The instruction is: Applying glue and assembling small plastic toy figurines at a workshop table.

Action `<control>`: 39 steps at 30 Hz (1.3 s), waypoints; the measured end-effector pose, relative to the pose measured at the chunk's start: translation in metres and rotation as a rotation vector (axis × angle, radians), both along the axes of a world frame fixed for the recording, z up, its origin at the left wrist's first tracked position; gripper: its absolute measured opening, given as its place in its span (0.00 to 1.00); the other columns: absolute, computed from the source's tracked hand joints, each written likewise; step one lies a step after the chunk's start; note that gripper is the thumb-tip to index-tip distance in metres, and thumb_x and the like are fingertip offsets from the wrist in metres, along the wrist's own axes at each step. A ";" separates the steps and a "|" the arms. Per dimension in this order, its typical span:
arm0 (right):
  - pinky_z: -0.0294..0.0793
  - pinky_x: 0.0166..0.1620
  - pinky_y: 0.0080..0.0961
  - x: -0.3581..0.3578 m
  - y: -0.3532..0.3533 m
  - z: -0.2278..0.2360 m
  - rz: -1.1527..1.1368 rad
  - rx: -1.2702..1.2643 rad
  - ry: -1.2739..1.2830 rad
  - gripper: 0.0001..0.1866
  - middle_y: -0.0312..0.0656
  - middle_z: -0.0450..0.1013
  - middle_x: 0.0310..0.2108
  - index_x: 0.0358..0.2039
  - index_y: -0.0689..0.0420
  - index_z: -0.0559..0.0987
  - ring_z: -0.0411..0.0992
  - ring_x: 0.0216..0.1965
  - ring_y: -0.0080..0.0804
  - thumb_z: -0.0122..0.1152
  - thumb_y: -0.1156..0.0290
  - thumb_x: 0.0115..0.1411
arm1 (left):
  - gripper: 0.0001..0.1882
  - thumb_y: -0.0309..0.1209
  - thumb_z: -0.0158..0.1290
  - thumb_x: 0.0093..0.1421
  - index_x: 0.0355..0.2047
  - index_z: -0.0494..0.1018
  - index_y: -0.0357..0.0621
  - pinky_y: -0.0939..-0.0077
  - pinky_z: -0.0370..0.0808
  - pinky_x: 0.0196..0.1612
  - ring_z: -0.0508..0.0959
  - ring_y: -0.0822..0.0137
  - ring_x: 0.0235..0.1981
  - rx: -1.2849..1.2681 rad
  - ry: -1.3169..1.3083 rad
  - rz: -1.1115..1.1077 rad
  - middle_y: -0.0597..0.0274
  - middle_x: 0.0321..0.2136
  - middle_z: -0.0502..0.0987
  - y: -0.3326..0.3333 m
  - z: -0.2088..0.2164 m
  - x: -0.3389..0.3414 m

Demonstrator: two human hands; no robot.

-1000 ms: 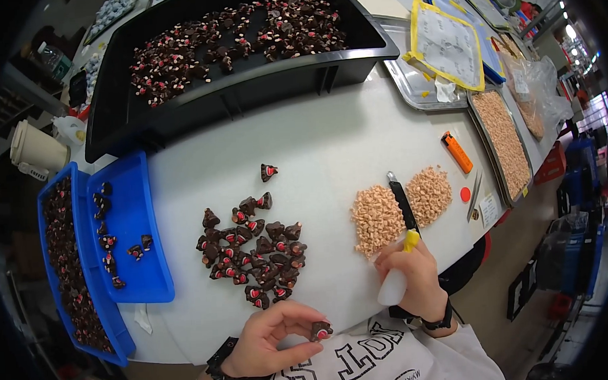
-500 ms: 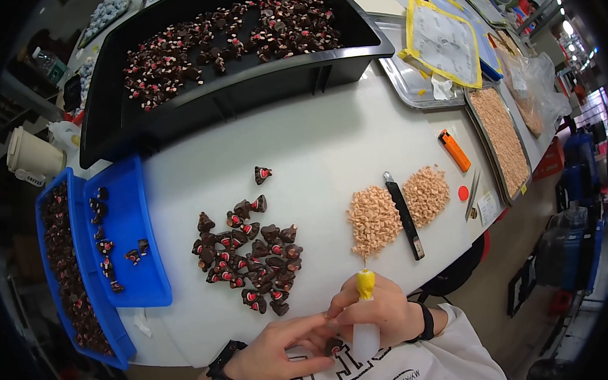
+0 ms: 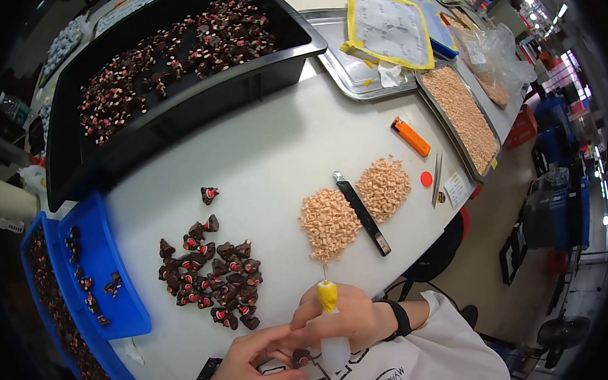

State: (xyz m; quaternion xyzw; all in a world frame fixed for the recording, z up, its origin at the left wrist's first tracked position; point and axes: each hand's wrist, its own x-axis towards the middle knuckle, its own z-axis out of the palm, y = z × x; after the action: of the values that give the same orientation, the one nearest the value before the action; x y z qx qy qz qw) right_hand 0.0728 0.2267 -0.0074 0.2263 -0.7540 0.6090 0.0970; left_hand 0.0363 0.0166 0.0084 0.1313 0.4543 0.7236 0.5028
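My right hand (image 3: 352, 318) is wrapped round a translucent white squeeze bottle (image 3: 335, 343) with a yellow-wrapped neck and a thin needle tip. The bottle's needle points away from me, toward the near edge of a pile of small tan pieces (image 3: 328, 223); whether they touch I cannot tell. Close beside it, my left hand (image 3: 255, 364) holds a small dark brown figurine (image 3: 301, 357) between bent fingers, near the bottle's body. The fingers of both hands meet at the tips. To the left lies a cluster of similar brown figurines (image 3: 212, 277) with red and white details.
A black knife (image 3: 364, 214) lies between two tan piles. Farther right are an orange lighter (image 3: 410, 137), a red disc (image 3: 426, 179), tweezers (image 3: 437, 179) and a tray of tan pieces (image 3: 497, 145). A big black bin (image 3: 197, 109) stands behind; blue trays (image 3: 134, 295) sit left.
The whole view has shifted, so the table and its things appear farther left. Both hands keep nearly the same pose, still holding the bottle and the figurine.
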 end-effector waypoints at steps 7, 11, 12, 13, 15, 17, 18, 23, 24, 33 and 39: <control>0.72 0.33 0.28 -0.009 -0.001 0.008 0.087 0.039 0.046 0.11 0.42 0.73 0.32 0.30 0.58 0.76 0.72 0.31 0.37 0.61 0.73 0.42 | 0.37 0.17 0.60 0.51 0.60 0.57 0.34 0.79 0.75 0.40 0.77 0.71 0.38 -0.027 -0.005 -0.232 0.56 0.41 0.75 -0.007 0.002 -0.016; 0.71 0.35 0.27 -0.007 0.001 0.013 0.027 0.144 0.041 0.06 0.40 0.76 0.32 0.24 0.54 0.78 0.72 0.31 0.36 0.66 0.76 0.43 | 0.40 0.20 0.60 0.52 0.62 0.53 0.35 0.79 0.75 0.38 0.77 0.72 0.35 0.043 0.029 -0.181 0.57 0.39 0.75 -0.005 0.004 -0.020; 0.71 0.35 0.27 -0.006 0.002 0.013 -0.007 0.185 0.083 0.07 0.40 0.76 0.33 0.24 0.53 0.78 0.71 0.33 0.36 0.66 0.77 0.42 | 0.40 0.20 0.60 0.52 0.62 0.53 0.35 0.79 0.75 0.37 0.77 0.72 0.35 0.050 0.032 -0.195 0.57 0.38 0.75 -0.004 0.001 -0.020; 0.71 0.36 0.26 -0.006 0.001 0.014 -0.035 0.225 0.131 0.08 0.39 0.76 0.33 0.23 0.52 0.78 0.70 0.34 0.35 0.67 0.78 0.41 | 0.40 0.20 0.60 0.52 0.62 0.52 0.36 0.79 0.75 0.37 0.78 0.71 0.34 0.057 0.040 -0.202 0.58 0.38 0.75 -0.006 0.000 -0.019; 0.71 0.36 0.26 -0.005 -0.002 0.014 -0.032 0.200 0.133 0.10 0.38 0.77 0.33 0.21 0.51 0.77 0.69 0.34 0.35 0.67 0.81 0.39 | 0.39 0.19 0.60 0.52 0.62 0.53 0.37 0.81 0.74 0.37 0.77 0.72 0.36 0.051 0.034 -0.163 0.59 0.39 0.74 -0.010 0.000 -0.016; 0.71 0.35 0.25 -0.004 -0.004 0.014 -0.080 0.198 0.188 0.12 0.38 0.77 0.32 0.18 0.52 0.74 0.69 0.34 0.35 0.67 0.84 0.38 | 0.40 0.15 0.61 0.48 0.61 0.55 0.34 0.74 0.73 0.45 0.76 0.68 0.39 0.088 -0.094 -0.141 0.52 0.43 0.73 -0.013 -0.003 -0.015; 0.71 0.35 0.25 -0.004 -0.004 0.013 -0.078 0.199 0.185 0.12 0.38 0.77 0.32 0.18 0.52 0.74 0.69 0.34 0.35 0.67 0.84 0.38 | 0.39 0.15 0.61 0.48 0.59 0.56 0.34 0.75 0.72 0.46 0.76 0.68 0.40 0.046 -0.119 -0.135 0.51 0.43 0.74 -0.013 0.000 -0.017; 0.72 0.35 0.27 -0.005 -0.007 0.009 -0.069 0.165 0.232 0.17 0.39 0.76 0.32 0.25 0.51 0.70 0.69 0.34 0.36 0.67 0.84 0.40 | 0.37 0.15 0.61 0.48 0.57 0.59 0.34 0.76 0.73 0.44 0.76 0.70 0.40 0.005 -0.131 -0.099 0.51 0.43 0.74 -0.015 0.001 -0.016; 0.72 0.35 0.27 -0.005 -0.007 0.009 -0.069 0.168 0.233 0.17 0.39 0.76 0.32 0.25 0.51 0.70 0.69 0.34 0.36 0.67 0.84 0.40 | 0.36 0.15 0.61 0.48 0.57 0.59 0.34 0.77 0.73 0.44 0.76 0.70 0.40 -0.006 -0.117 -0.090 0.51 0.43 0.75 -0.014 0.001 -0.016; 0.74 0.36 0.30 -0.003 0.000 0.006 -0.084 0.226 0.257 0.18 0.42 0.76 0.35 0.31 0.50 0.69 0.70 0.34 0.37 0.67 0.81 0.42 | 0.39 0.15 0.62 0.46 0.58 0.59 0.35 0.77 0.72 0.43 0.75 0.71 0.38 0.004 -0.061 -0.086 0.53 0.43 0.74 -0.008 0.000 -0.015; 0.75 0.33 0.28 -0.008 0.002 0.009 0.038 0.076 0.250 0.12 0.45 0.76 0.37 0.28 0.53 0.73 0.72 0.35 0.37 0.63 0.82 0.44 | 0.33 0.17 0.59 0.51 0.58 0.60 0.34 0.80 0.74 0.39 0.76 0.73 0.37 0.064 0.001 -0.075 0.54 0.43 0.75 -0.010 0.001 -0.013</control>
State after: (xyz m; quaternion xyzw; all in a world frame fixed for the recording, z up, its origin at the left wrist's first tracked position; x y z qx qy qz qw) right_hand 0.0649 0.2287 0.0014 0.3184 -0.7542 0.5486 0.1700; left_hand 0.0236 0.0068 0.0090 0.1645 0.4260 0.7183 0.5249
